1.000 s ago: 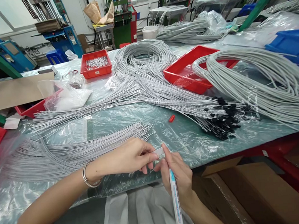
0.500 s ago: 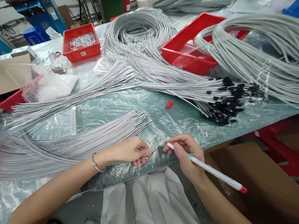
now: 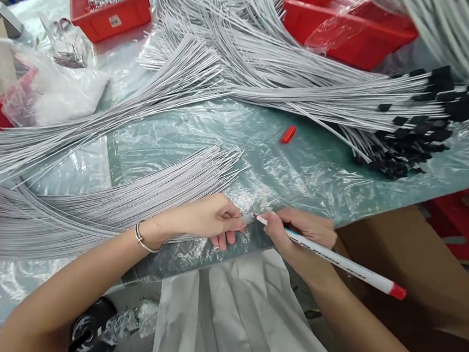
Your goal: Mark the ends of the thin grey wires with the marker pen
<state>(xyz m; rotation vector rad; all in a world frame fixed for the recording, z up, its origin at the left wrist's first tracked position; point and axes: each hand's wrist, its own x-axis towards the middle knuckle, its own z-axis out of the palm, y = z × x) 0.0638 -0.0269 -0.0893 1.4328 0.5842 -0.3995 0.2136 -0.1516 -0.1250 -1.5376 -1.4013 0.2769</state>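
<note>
My left hand (image 3: 208, 217), a bracelet on its wrist, pinches a small pale piece (image 3: 246, 219) against the plastic-covered table edge (image 3: 310, 191). My right hand (image 3: 300, 230) grips a white marker (image 3: 340, 262) with a red end, and its red tip touches that small piece. A fan of thin grey wires (image 3: 109, 203) lies just behind my left hand. A red marker cap (image 3: 288, 134) rests on the plastic farther back.
More grey wire bundles (image 3: 250, 70) spread across the table, some ending in black connectors (image 3: 419, 132). Red trays (image 3: 348, 23) stand at the back, one (image 3: 111, 11) with small metal parts. A white plastic bag (image 3: 63, 95) lies left. Cardboard boxes (image 3: 424, 274) sit below right.
Both hands came down from in front of me to the table edge. The marker turned from upright to slanting right, tip now on the small piece. The view tilted down and closer.
</note>
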